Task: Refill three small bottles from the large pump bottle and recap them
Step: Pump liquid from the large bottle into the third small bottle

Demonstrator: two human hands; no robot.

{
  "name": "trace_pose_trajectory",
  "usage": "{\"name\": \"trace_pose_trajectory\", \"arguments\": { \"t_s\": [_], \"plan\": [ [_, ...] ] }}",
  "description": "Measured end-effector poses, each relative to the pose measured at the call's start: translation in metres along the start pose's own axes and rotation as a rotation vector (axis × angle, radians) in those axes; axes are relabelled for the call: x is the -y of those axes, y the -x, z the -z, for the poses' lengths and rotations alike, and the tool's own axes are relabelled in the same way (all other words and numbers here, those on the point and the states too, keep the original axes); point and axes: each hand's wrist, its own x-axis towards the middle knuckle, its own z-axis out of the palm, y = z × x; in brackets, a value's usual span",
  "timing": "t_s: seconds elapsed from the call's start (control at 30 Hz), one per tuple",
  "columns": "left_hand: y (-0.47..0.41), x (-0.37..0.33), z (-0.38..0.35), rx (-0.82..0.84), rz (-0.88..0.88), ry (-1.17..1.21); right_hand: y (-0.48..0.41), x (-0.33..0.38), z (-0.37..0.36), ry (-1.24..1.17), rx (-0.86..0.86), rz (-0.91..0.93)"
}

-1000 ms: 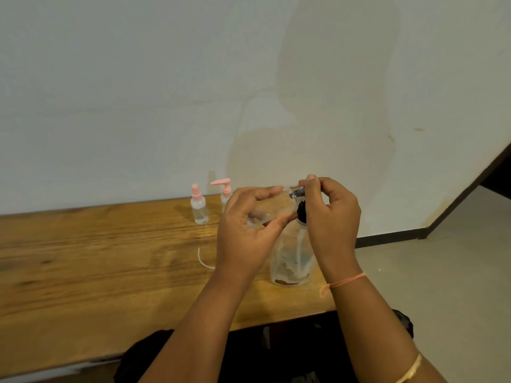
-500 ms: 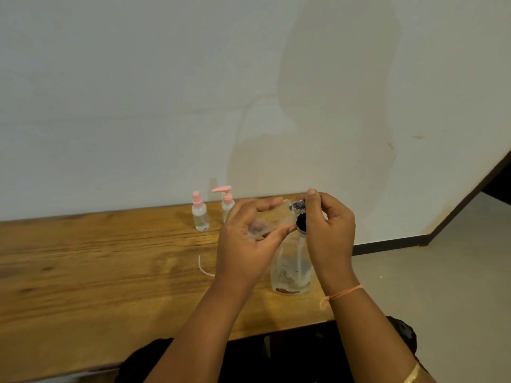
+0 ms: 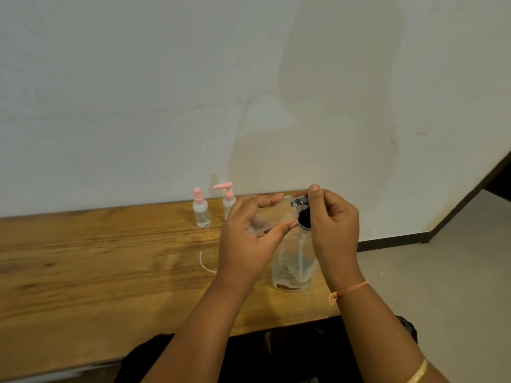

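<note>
My left hand [image 3: 249, 244] holds a small clear bottle [image 3: 272, 214] tilted on its side, its open threaded neck at the black pump head [image 3: 304, 220] of the large pump bottle [image 3: 293, 268]. The large bottle stands upright near the table's right end, holding a little liquid. My right hand [image 3: 336, 230] is closed on the pump head, thumb on top. Two other small bottles stand capped at the back by the wall: one with a pink spray cap [image 3: 201, 211], one with a pink pump cap [image 3: 228, 199], partly behind my left hand.
A thin white tube [image 3: 204, 262] lies on the wooden table [image 3: 83, 272], left of my left hand. The table ends just right of the large bottle, with grey floor [image 3: 442, 272] beyond. A white wall runs along the table's back.
My head has tilted, so everything sits lower in view. Both hands keep the same hold on the small bottle and pump head.
</note>
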Motion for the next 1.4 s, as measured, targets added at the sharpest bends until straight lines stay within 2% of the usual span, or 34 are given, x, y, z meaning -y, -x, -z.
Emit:
{"name": "trace_pose_trajectory", "arguments": {
  "t_s": [0.2,0.53,0.87,1.17,1.27,1.4],
  "plan": [
    [-0.001,-0.003,-0.001,-0.015,-0.053,-0.006,-0.003,0.010,0.002,-0.142,0.022,-0.085],
    [-0.001,-0.002,0.001,0.015,0.009,0.015,0.001,0.000,-0.001,0.055,-0.034,0.021],
    [-0.001,-0.001,-0.002,-0.025,-0.068,0.000,-0.002,0.008,-0.001,-0.032,-0.056,-0.023],
    [0.001,0.004,-0.004,-0.004,0.033,0.088,0.004,-0.003,-0.004,0.088,-0.044,0.046],
    [0.002,0.003,-0.005,-0.013,0.045,0.134,0.004,0.001,-0.002,-0.016,-0.041,-0.002],
    [0.001,-0.001,-0.005,-0.008,0.154,0.283,-0.002,0.007,-0.002,-0.065,-0.047,-0.065]
  ]
}}
